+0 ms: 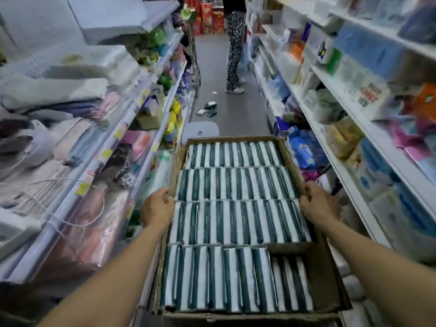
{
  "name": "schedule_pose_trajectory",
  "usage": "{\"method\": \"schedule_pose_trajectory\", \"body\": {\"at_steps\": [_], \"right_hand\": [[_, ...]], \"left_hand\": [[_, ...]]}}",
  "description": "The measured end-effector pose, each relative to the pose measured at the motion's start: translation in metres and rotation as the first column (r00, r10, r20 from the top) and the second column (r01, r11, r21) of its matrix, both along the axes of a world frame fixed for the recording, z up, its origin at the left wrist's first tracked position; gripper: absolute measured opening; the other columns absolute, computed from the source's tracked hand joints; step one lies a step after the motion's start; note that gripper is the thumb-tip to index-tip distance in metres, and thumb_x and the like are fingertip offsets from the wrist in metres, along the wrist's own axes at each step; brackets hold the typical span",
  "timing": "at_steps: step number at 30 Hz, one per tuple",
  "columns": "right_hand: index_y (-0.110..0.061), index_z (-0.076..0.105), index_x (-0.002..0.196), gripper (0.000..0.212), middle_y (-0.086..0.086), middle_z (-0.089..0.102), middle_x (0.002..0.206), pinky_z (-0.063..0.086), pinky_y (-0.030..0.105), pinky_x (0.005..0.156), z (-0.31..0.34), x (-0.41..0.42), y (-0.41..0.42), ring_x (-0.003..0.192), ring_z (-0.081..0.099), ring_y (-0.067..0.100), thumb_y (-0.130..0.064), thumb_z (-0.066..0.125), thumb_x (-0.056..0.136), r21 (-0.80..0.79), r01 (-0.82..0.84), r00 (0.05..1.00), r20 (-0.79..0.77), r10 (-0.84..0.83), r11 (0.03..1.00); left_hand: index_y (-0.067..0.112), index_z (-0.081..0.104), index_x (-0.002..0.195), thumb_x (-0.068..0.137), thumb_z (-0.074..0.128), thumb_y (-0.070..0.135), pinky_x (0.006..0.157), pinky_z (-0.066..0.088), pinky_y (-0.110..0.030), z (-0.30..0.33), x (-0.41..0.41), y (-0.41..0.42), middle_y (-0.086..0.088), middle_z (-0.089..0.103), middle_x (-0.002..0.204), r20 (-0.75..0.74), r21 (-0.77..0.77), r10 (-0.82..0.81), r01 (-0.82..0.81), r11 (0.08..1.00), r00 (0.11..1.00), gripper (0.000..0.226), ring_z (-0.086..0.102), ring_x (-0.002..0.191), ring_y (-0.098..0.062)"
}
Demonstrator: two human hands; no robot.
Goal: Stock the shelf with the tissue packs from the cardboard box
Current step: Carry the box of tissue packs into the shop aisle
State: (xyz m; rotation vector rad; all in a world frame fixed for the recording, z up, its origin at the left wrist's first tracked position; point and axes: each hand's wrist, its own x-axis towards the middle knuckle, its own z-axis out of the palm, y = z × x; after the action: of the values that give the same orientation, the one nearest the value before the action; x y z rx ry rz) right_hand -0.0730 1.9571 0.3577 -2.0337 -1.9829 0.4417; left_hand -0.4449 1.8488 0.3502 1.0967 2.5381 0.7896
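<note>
A large open cardboard box (330, 279) fills the lower middle of the head view, packed with rows of green-and-white tissue packs (238, 182). A gap shows at its near right corner, where the packs sit lower. My left hand (157, 208) grips the box's left rim, fingers curled over the edge. My right hand (319, 205) grips the right rim the same way. Shelves (349, 175) run along both sides of the aisle.
A person in patterned trousers (233, 55) stands farther down the aisle. A few small packs (208, 109) lie on the floor there. A grey stool (200, 131) stands just beyond the box. Left shelves (113, 128) hold folded textiles and bags; right shelves hold packaged goods.
</note>
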Motion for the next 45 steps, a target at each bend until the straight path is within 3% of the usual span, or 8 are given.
{"method": "schedule_pose_trajectory", "body": {"at_steps": [8,17,21,23,29,35,41,45], "right_hand": [[-0.017,0.046,0.092,0.01,0.014,0.063,0.092,0.034,0.034,0.062,0.002,-0.067,0.206,0.078,0.056,0.034,-0.015,0.054,0.086,-0.004,-0.112,0.994,-0.002,0.112,0.994],[-0.014,0.051,0.1,0.013,0.015,0.065,0.091,0.041,0.037,0.065,-0.011,-0.17,0.393,0.083,0.06,0.037,-0.016,0.053,0.088,0.007,-0.155,0.988,-0.02,0.156,0.988],[-0.014,0.049,0.101,0.013,0.013,0.064,0.088,0.037,0.035,0.064,-0.029,-0.229,0.474,0.083,0.06,0.037,-0.016,0.054,0.089,0.006,-0.138,0.99,-0.013,0.139,0.99],[-0.015,0.046,0.097,0.011,0.013,0.064,0.085,0.042,0.036,0.063,-0.039,-0.257,0.51,0.078,0.06,0.035,-0.016,0.054,0.089,0.001,-0.11,0.994,-0.026,0.11,0.994],[-0.021,0.041,0.094,0.012,0.007,0.063,0.081,0.046,0.037,0.061,-0.071,-0.337,0.608,0.071,0.058,0.03,-0.019,0.052,0.091,-0.036,-0.032,0.999,-0.005,0.032,0.999],[-0.02,0.042,0.096,0.01,0.006,0.062,0.079,0.041,0.035,0.059,-0.119,-0.398,0.692,0.069,0.057,0.03,-0.017,0.051,0.092,-0.041,-0.021,0.999,-0.036,0.019,0.999],[-0.018,0.044,0.098,0.01,0.004,0.059,0.076,0.04,0.036,0.058,-0.161,-0.447,0.754,0.067,0.055,0.03,-0.016,0.051,0.091,-0.041,-0.059,0.997,-0.047,0.057,0.997],[-0.015,0.045,0.102,0.01,0.002,0.053,0.073,0.033,0.035,0.057,-0.183,-0.471,0.782,0.063,0.045,0.026,-0.014,0.05,0.093,-0.067,-0.086,0.996,-0.041,0.083,0.994]], "left_hand": [[0.023,0.064,0.125,0.092,0.06,0.019,0.063,0.04,-0.027,-0.002,-0.059,0.168,-0.01,0.071,0.098,0.027,-0.018,0.07,-0.069,0.997,0.997,0.033,0.063,0.084,-0.028],[0.024,0.065,0.123,0.091,0.059,0.018,0.079,0.057,-0.039,-0.013,-0.159,0.348,-0.007,0.072,0.09,0.058,-0.014,0.134,-0.133,0.991,0.989,0.034,0.067,0.084,-0.03],[0.023,0.065,0.125,0.092,0.059,0.017,0.072,0.047,-0.028,-0.026,-0.216,0.438,-0.007,0.072,0.093,0.025,-0.038,0.112,-0.111,0.993,0.993,0.034,0.063,0.083,-0.026],[0.022,0.065,0.125,0.092,0.059,0.017,0.073,0.047,-0.031,-0.034,-0.247,0.481,-0.009,0.072,0.097,0.024,-0.059,0.092,-0.091,0.994,0.995,0.034,0.064,0.087,-0.028],[0.022,0.063,0.127,0.091,0.061,0.022,0.086,0.05,-0.036,-0.063,-0.332,0.603,-0.008,0.072,0.108,0.015,-0.129,0.058,-0.056,0.99,0.998,0.035,0.064,0.103,-0.03],[0.027,0.06,0.13,0.096,0.055,0.026,0.084,0.049,-0.039,-0.11,-0.39,0.699,-0.007,0.069,0.114,-0.009,-0.168,0.091,-0.091,0.982,0.996,0.034,0.062,0.104,-0.032],[0.027,0.059,0.131,0.095,0.057,0.023,0.085,0.049,-0.04,-0.161,-0.43,0.751,-0.01,0.069,0.112,-0.022,-0.163,0.14,-0.141,0.977,0.99,0.036,0.062,0.104,-0.033],[0.027,0.06,0.13,0.095,0.058,0.023,0.085,0.052,-0.04,-0.19,-0.451,0.769,-0.009,0.071,0.111,-0.021,-0.17,0.154,-0.155,0.973,0.988,0.035,0.063,0.101,-0.032]]}}
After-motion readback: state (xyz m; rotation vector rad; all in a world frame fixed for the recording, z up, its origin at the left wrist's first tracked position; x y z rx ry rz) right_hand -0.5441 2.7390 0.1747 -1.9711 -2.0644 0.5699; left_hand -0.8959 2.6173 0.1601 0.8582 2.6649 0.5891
